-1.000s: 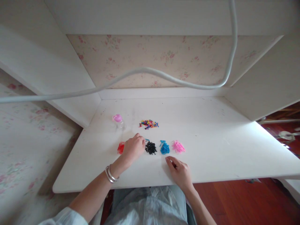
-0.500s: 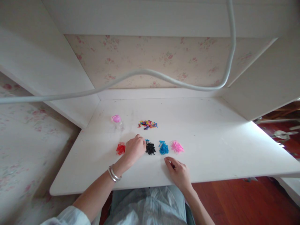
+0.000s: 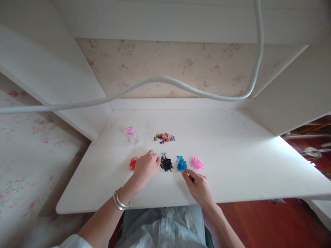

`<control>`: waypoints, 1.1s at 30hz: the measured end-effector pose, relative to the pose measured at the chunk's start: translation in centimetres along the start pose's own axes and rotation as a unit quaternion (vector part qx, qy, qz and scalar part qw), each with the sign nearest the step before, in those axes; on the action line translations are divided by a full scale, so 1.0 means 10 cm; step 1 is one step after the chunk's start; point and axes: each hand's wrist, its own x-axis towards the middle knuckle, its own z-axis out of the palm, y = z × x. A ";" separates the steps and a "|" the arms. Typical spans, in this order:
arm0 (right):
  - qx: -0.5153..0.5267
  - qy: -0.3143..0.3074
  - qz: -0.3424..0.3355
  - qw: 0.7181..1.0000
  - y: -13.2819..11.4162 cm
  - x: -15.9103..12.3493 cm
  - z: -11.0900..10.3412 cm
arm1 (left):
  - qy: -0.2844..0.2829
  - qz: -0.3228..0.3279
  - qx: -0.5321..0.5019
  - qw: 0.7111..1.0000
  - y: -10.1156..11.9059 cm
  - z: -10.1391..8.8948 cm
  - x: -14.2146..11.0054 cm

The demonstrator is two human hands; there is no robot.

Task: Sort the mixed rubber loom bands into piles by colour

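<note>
Small piles of what look like tiny rubber bands lie in a row: red bands (image 3: 133, 163), black bands (image 3: 166, 163), blue bands (image 3: 181, 164) and pink bands (image 3: 196, 163). My left hand (image 3: 147, 166) is closed between the red and black piles, partly covering the red one; its fingertips are hidden. A single blue band (image 3: 163, 153) lies just above the black pile. My right hand (image 3: 199, 186) has thumb and forefinger pinched at the lower edge of the blue pile. Whatever either hand holds is too small to make out.
A multicoloured pile of bands (image 3: 164, 138) lies farther back on the white desk (image 3: 232, 155). To its left is a small clear container with a pink top (image 3: 130, 131). A white cable (image 3: 160, 79) crosses in front of the flowered back wall.
My left hand has drawn slightly left, showing the single blue band apart from the black pile. My right hand has edged forward to the blue pile.
</note>
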 end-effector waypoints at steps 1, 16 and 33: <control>-0.014 -0.011 -0.011 1.000 -0.06 0.07 -0.04 | 0.019 -0.003 -0.016 1.000 -0.05 -0.02 -0.05; -0.277 -0.197 -0.111 0.934 -0.62 1.25 0.29 | 0.195 -0.103 -0.189 0.957 -1.04 0.46 -1.03; -0.225 -0.132 -0.061 0.964 -0.16 0.79 -0.33 | 0.192 -0.153 -0.058 0.968 -1.04 0.57 -0.99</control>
